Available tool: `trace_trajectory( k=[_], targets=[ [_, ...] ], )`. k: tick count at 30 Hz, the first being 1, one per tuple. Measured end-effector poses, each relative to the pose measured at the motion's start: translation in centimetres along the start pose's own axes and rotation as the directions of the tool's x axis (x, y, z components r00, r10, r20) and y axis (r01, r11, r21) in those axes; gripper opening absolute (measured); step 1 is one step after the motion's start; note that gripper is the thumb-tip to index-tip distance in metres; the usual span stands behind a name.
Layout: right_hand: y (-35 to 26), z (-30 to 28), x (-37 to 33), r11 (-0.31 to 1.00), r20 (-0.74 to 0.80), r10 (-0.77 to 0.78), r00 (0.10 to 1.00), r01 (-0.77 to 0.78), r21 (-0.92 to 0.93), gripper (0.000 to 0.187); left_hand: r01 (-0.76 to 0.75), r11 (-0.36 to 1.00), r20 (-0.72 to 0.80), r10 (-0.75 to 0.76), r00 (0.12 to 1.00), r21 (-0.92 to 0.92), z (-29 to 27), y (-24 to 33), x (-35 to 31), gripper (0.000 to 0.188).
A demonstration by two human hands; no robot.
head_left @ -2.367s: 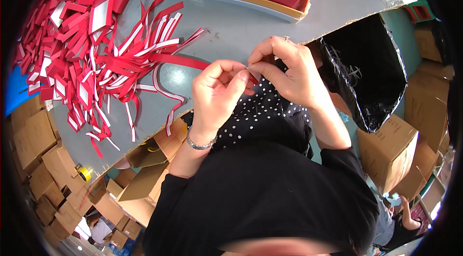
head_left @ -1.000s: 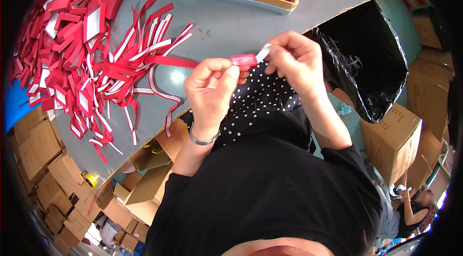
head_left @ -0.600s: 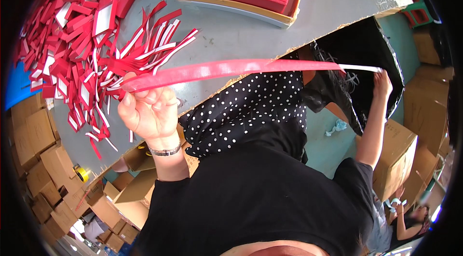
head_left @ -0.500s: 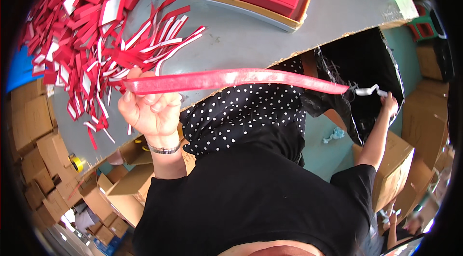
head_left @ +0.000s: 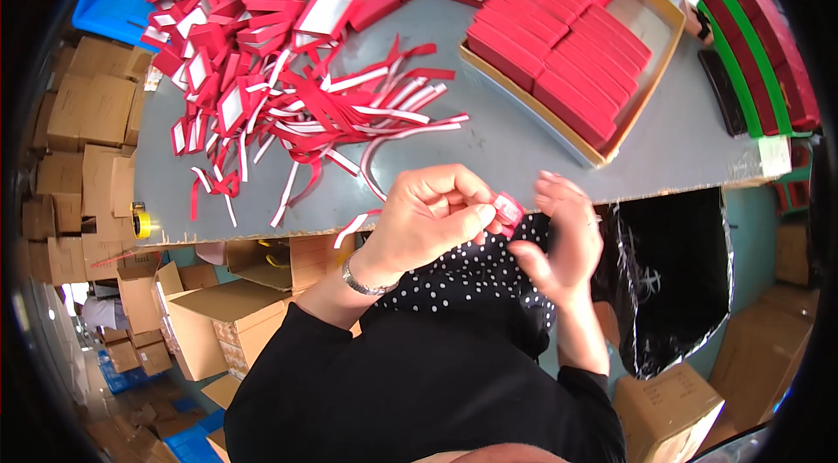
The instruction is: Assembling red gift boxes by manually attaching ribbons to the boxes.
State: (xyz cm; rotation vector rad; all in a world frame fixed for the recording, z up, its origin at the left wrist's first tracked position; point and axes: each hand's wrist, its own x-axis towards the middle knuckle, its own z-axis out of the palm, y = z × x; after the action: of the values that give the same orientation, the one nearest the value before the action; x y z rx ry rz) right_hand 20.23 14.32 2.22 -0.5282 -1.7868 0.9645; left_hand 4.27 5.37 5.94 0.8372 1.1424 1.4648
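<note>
My left hand (head_left: 428, 219) is closed in a pinch, with a red ribbon (head_left: 508, 208) between thumb and fingers. Only a short bit of that ribbon shows past the fingertips; the rest is hidden by the hand or out of sight. Close beside it, my right hand (head_left: 566, 245) has its fingers and thumb apart with nothing seen between them, slightly blurred. Both hands are over my lap at the table's near edge. Beyond my left hand, a loose heap of red ribbons with white strips (head_left: 349, 109) lies on the grey table (head_left: 428, 149).
A pile of small red cases with white faces (head_left: 323, 16) covers the far left. A shallow carton (head_left: 602, 157) holds rows of red boxes (head_left: 559, 35). Right of my lap, a black plastic bag (head_left: 672, 280) hangs open. Cardboard boxes (head_left: 223, 323) stand around the floor.
My right hand has come back from the black bag to beside my left hand, without the white strip it held. The ribbon, stretched out before, now shows only as a short end.
</note>
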Motion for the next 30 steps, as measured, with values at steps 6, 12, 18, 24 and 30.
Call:
trace_trajectory(
  k=[6,12,18,24,30],
  targets=[
    [0.8,2.8,0.7,0.999,0.103,-0.027,0.994,0.024,0.029,0.012,-0.018,0.985,0.080,0.005,0.997,0.173,-3.4,2.3,1.6,0.005],
    [0.9,2.5,-1.2,0.903,0.182,0.322,0.929,-0.359,0.234,0.012,0.020,0.315,-0.169,0.456,0.874,0.949,-17.0,2.1,12.9,0.026],
    [0.9,1.7,-2.0,0.740,0.216,0.431,0.876,-0.480,0.471,0.028,0.184,-0.382,0.013,0.460,0.888,0.906,-22.6,4.1,20.7,0.057],
    [0.0,0.2,-2.4,0.593,0.193,0.612,0.767,-0.607,0.529,0.045,0.349,-0.371,-0.327,0.122,0.937,0.861,-24.0,7.0,23.1,0.097],
    [0.8,-0.8,-3.6,0.715,0.158,0.609,0.777,-0.625,0.313,0.031,0.331,-0.389,-0.341,0.044,0.939,0.860,-21.9,7.2,21.4,0.102]
  ],
)
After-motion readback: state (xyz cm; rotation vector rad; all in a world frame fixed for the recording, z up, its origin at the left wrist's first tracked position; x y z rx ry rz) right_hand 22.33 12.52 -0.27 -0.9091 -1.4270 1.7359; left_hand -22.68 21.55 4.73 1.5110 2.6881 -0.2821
